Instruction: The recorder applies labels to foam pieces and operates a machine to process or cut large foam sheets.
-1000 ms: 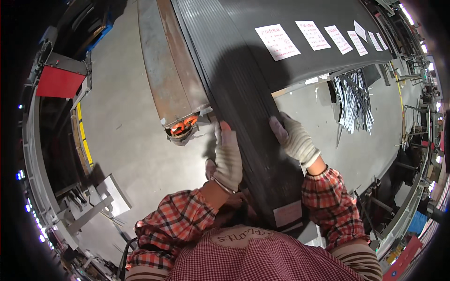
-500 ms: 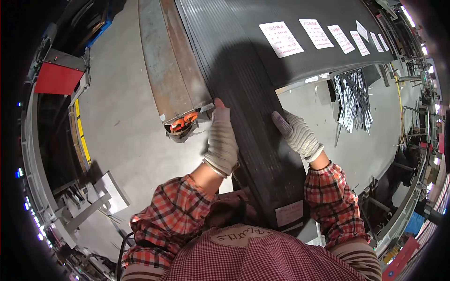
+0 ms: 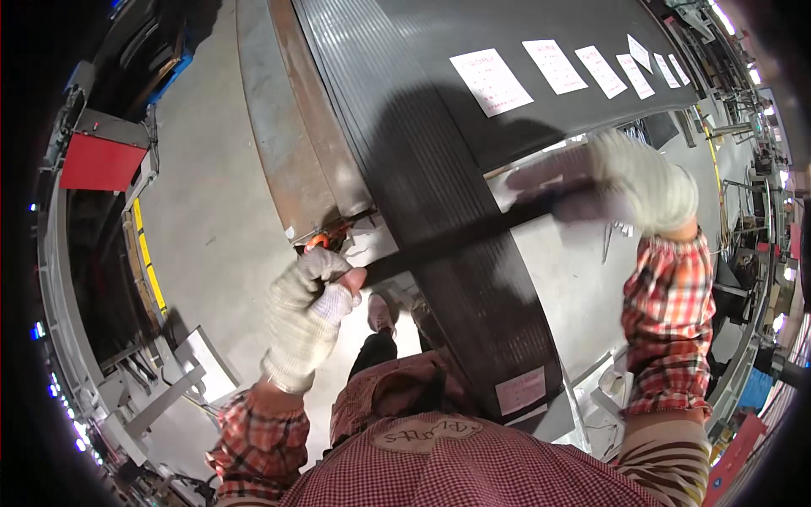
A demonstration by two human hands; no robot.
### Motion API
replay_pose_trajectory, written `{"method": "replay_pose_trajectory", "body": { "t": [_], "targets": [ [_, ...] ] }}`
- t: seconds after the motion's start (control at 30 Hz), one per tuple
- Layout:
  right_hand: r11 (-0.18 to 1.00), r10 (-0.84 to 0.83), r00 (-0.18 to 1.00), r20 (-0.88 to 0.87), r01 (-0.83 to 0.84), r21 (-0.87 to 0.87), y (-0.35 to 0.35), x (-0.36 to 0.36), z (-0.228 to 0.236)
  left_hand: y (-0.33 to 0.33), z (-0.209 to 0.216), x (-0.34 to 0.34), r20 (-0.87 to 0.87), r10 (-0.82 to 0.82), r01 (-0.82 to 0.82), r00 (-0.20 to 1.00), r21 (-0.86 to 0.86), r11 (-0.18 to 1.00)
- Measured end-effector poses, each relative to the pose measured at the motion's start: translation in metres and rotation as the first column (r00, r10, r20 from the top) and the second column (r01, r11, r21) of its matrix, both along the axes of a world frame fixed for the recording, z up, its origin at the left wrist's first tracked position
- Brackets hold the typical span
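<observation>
A long black strip [image 3: 448, 247] stretches slantwise between my two gloved hands, above a stack of long black ribbed strips [image 3: 473, 287]. My left hand [image 3: 306, 317], in a striped knit glove with bare thumb tip, is closed round the strip's near-left end. The other end runs into my right hand [image 3: 646, 182], out past the stack's right side. Motion smears that hand, but its fingers appear wrapped round the strip. A pink paper label [image 3: 520, 389] lies on the stack's near end.
A rusty flat beam [image 3: 296, 135] runs along the stack's left, with an orange object [image 3: 318, 242] at its near end. Several white printed sheets [image 3: 492, 82] lie on the broad black surface at the back. A red panel [image 3: 101, 162] stands far left.
Both hands have come off the stack's sides and moved apart, the left toward me and leftward, the right outward. A black strip is now held between them.
</observation>
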State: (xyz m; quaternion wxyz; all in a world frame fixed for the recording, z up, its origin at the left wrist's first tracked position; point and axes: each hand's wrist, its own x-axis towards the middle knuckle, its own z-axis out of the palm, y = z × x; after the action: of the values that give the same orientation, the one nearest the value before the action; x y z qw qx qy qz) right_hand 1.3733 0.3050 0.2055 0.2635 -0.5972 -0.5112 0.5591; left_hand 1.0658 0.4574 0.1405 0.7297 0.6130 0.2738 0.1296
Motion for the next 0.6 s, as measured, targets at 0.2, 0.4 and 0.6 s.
{"method": "replay_pose_trajectory", "body": {
  "t": [0.2, 0.4, 0.6],
  "targets": [
    [0.970, -0.235, 0.899, 0.370, 0.192, 0.151, -0.036, -0.003, -0.252, -0.006, -0.154, 0.028, 0.059, -0.085, 0.100, 0.995, -0.354, 0.930],
    [0.925, -0.365, 0.924, -0.111, 0.374, 0.070, -0.028, -0.050, -0.210, -0.030, -0.200, 0.019, 0.067, -0.011, 0.050, 0.998, -0.630, 0.775],
    [0.870, -0.288, 0.310, 0.906, 0.479, 0.113, 0.034, -0.178, -0.088, -0.005, -0.198, -0.006, -0.009, -0.117, 0.092, 0.993, -0.557, 0.825]
  ]
}}
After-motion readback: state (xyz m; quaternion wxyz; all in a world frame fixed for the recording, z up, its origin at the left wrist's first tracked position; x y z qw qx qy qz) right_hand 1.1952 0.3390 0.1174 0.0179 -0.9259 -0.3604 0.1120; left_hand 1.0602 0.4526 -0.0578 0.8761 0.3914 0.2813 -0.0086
